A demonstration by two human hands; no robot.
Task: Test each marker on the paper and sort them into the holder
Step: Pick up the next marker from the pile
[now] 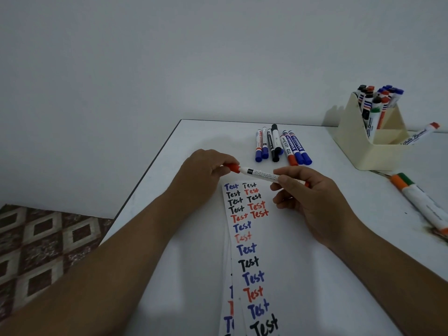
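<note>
Hands point(208, 169) point(308, 197) grip slim cylindrical red-capped marker point(263, 174).

Paper point(254, 238) — "Test" repeated in columns.

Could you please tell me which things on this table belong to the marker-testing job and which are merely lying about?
Job: red marker held by left hand and right hand; test paper; marker row; holder.

Unclear, perhaps idle: orange and green markers; patterned floor.
</note>
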